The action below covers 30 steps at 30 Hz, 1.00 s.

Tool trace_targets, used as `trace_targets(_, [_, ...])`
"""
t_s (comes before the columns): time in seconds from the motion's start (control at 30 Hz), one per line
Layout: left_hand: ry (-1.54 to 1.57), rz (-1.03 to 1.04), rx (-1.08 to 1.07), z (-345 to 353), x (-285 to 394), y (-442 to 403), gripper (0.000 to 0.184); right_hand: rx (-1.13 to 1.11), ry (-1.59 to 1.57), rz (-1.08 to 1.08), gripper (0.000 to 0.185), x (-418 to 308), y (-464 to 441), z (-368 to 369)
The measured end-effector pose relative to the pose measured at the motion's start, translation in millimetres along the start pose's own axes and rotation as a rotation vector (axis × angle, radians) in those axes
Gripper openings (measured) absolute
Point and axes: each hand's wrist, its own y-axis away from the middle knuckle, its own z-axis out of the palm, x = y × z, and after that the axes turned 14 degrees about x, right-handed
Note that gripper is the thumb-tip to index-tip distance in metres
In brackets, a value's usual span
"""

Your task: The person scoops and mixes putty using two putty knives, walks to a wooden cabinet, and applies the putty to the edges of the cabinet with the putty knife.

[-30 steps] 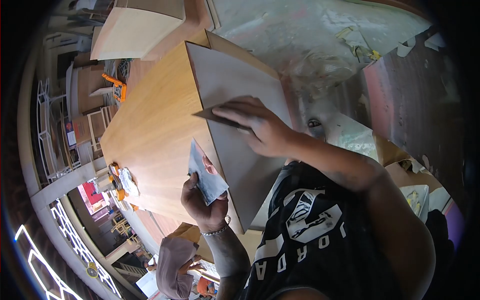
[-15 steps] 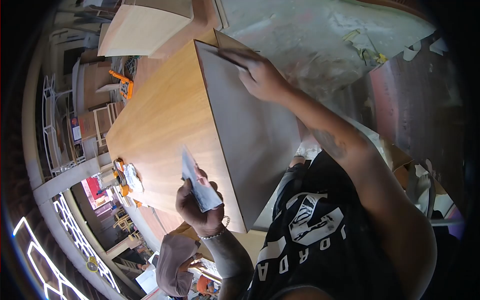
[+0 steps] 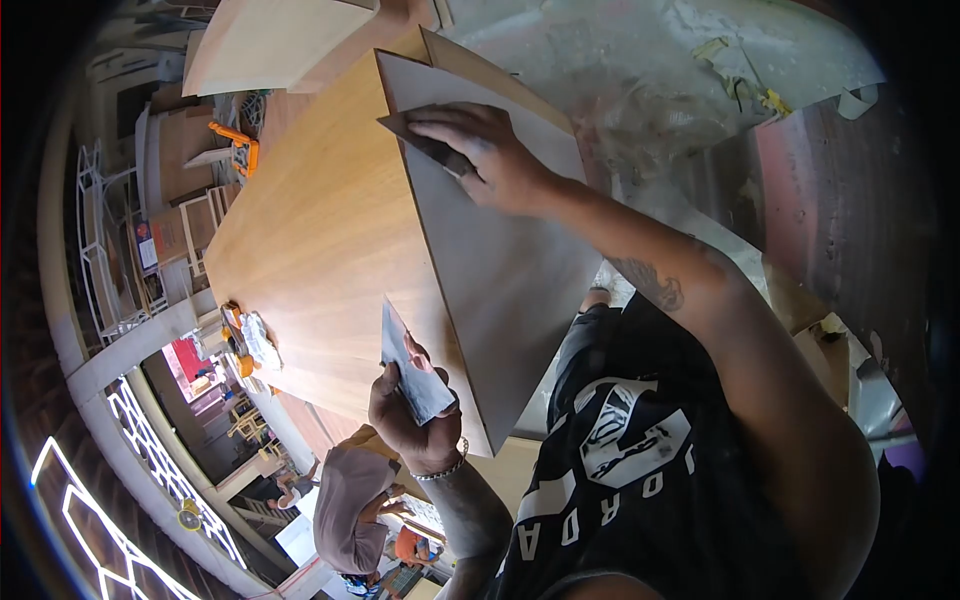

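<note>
My right hand (image 3: 480, 150) grips a dark, thin triangular scraper (image 3: 432, 148). Its blade lies against the grey-coated side panel (image 3: 500, 270) of a large wooden box, with one corner at the long edge beside the yellowish wood face (image 3: 320, 220). Lower down, my left hand (image 3: 418, 420) holds a grey metal plate (image 3: 415, 375) by its lower end, thumb on top. A smear of pinkish paste (image 3: 418, 353) sits on the plate, which is over the wood face.
Orange tools (image 3: 236, 340) and a crumpled plastic bag (image 3: 260, 340) lie at the wood face's far left. An orange clamp-like object (image 3: 237, 150) is at upper left. A pale panel (image 3: 270, 40) stands above. A person in a brown top (image 3: 352, 505) bends over at the bottom.
My right hand has moved with the scraper from the panel's middle towards its upper end, then slightly back to the left edge. My left hand still holds the plate, shifted only a little.
</note>
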Motion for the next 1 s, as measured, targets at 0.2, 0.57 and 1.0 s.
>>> trace_targets(0.2, [0.005, 0.038, 0.062, 2, -1, -14, 0.045, 0.021, -0.044, 0.000, 0.069, -12, 20, -1])
trace_targets(0.57, [-0.072, -0.076, -0.090, 25, -1, -39, 0.041, -0.191, -0.316, -0.091, 0.060, -101, 42, -88])
trace_targets(1.0, [-0.703, 0.848, 0.257, 49, -35, -25, 0.031, -0.039, -1.032, 1.470, 0.026, -131, 55, -112])
